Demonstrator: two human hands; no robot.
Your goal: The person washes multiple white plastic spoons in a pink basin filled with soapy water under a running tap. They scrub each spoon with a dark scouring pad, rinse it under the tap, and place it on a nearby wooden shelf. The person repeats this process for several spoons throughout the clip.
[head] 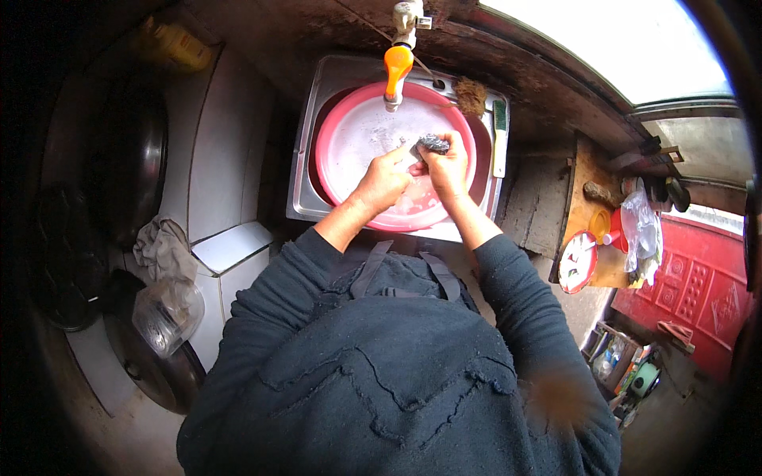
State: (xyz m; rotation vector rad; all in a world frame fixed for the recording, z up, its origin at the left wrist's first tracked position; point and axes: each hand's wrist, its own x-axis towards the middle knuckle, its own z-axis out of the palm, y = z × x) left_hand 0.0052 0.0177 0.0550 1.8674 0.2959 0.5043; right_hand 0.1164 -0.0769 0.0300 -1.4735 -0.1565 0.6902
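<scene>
A pink plastic basin [334,189] sits in a stainless steel sink [302,172], with cloudy, whitish water in it. Over its right side, my right hand [447,169] grips a small dark, silvery object [433,143], perhaps a metal scourer; its exact kind is unclear. Close beside it, my left hand [384,183] has its thumb and forefinger pointing at that object. Whether the left fingers pinch something is hidden. An orange-handled tap [397,68] hangs above the basin's far rim.
On the sink's right ledge lie a brown fibre scrubber [470,96] and a green-bristled brush [499,140]. A wooden table [574,223] at right bears a red-rimmed plate [577,262] and a plastic bag [640,223]. A cloth [164,247] and a large lid [152,375] are at left.
</scene>
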